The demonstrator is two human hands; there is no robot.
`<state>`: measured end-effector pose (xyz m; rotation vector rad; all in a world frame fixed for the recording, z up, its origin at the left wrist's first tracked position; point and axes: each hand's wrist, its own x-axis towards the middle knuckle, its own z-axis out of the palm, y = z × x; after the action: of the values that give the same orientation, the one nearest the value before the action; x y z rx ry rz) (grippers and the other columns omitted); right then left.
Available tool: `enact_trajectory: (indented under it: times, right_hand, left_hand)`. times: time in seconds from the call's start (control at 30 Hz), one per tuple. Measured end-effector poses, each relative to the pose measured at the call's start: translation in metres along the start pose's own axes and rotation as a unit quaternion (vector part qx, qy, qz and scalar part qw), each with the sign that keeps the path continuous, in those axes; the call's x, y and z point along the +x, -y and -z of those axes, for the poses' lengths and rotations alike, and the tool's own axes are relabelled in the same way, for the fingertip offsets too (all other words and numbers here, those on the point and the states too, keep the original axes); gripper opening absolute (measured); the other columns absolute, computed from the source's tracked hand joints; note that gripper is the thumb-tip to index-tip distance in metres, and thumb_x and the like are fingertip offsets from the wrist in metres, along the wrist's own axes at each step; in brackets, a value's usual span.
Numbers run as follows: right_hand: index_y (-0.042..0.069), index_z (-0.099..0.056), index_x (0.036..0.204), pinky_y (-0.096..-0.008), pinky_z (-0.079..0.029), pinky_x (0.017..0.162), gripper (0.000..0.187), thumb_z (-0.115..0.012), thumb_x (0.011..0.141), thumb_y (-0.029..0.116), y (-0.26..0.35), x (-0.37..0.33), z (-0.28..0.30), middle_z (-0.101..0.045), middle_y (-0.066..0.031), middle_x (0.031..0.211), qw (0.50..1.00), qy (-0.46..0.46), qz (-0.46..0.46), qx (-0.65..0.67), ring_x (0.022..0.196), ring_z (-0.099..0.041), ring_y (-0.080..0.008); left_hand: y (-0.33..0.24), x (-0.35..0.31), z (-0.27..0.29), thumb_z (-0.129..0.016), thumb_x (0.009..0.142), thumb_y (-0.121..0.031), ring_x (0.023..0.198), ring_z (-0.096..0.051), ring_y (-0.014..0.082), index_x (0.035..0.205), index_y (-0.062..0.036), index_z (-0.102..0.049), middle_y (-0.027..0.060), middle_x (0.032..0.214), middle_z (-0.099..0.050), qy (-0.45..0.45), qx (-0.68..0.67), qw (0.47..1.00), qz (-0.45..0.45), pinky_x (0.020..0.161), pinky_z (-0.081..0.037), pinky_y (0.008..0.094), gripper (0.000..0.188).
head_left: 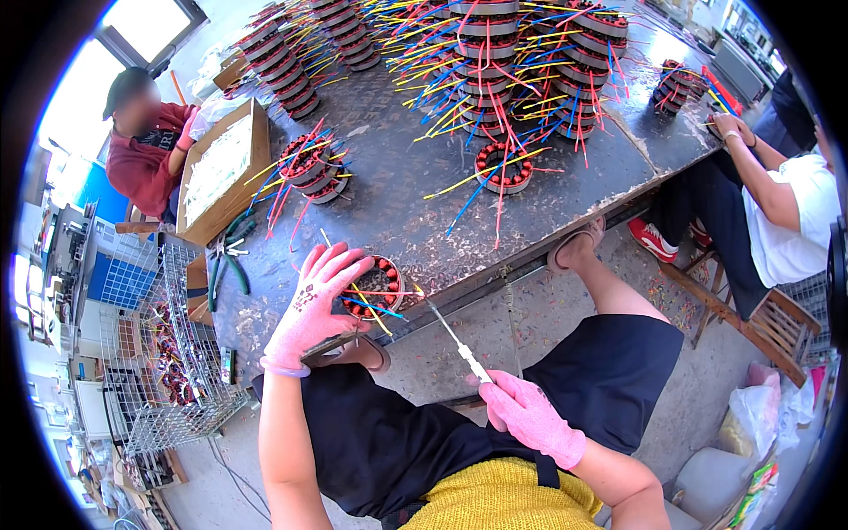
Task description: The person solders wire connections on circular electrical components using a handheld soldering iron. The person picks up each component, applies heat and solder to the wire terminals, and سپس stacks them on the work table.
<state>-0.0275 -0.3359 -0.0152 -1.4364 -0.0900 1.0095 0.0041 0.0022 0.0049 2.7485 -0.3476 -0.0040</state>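
My left hand [311,296], in a pink glove, grips the left side of a motor stator [389,281] at the table's near edge. The stator is a ring with red coils inside; yellow and blue wires [375,309] stick out toward me. A thin pale strip shows above my left fingers; what it belongs to is hidden. My right hand [530,415], also pink-gloved, is closed round the white handle of a slender tool [471,360] with a thin metal shaft. Its tip points at the stator's right side, beside a small yellow-orange spot I cannot make out.
Tall stacks of wired stators [486,71] stand at the back. A single stator [503,168] and a short stack [314,168] sit nearer. Green-handled pliers [234,252] lie left, by a cardboard box [261,146]. A wire basket [190,389] stands below. People sit left and right.
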Motion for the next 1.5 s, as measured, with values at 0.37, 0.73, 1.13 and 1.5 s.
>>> enact_trajectory:
  times: [0.37,0.73,1.13,1.5]
  right_hand:
    - [-0.001,-0.056,0.126,-0.0256,-0.039,0.054,0.036,-0.049,0.103,0.025,-0.004,0.0,0.001,-0.049,0.0006,0.066,1.0,0.002,-0.006,0.007,0.058,-0.046,-0.0065]
    - [0.0,-0.056,0.128,-0.026,-0.04,0.055,0.036,-0.048,0.103,0.025,0.001,0.001,0.001,-0.05,0.0007,0.067,1.0,0.008,-0.003,-0.021,0.058,-0.047,-0.0073]
    - [-0.001,-0.057,0.127,-0.0242,-0.039,0.055,0.035,-0.049,0.103,0.023,0.004,0.0,0.0,-0.047,0.002,0.067,1.0,0.003,-0.014,0.018,0.059,-0.045,-0.0054]
    - [0.001,-0.058,0.128,-0.0234,-0.037,0.054,0.033,-0.05,0.103,0.021,-0.008,-0.004,0.001,-0.047,0.003,0.067,0.996,-0.006,-0.013,0.084,0.058,-0.044,-0.0052]
  left_hand:
    - [-0.001,0.0,0.001,-0.087,0.051,-0.022,0.144,-0.032,0.0312,0.142,-0.0127,-0.051,0.0072,0.146,-0.048,0.002,-0.004,1.0,0.002,0.122,-0.018,0.0502,0.098]
    - [0.0,0.001,0.0,-0.087,0.051,-0.021,0.144,-0.033,0.0316,0.141,-0.0131,-0.052,0.0072,0.146,-0.048,0.002,-0.004,1.0,0.002,0.122,-0.019,0.05,0.097]
    - [0.0,0.0,0.0,-0.087,0.051,-0.021,0.144,-0.033,0.032,0.142,-0.0133,-0.051,0.0071,0.146,-0.048,-0.001,-0.004,1.0,0.0,0.122,-0.019,0.05,0.098]
    - [-0.006,0.002,-0.003,-0.091,0.046,-0.028,0.131,-0.047,0.0312,0.127,-0.0104,-0.058,0.0094,0.128,-0.058,-0.058,0.002,0.998,0.015,0.12,-0.023,0.0502,0.09]
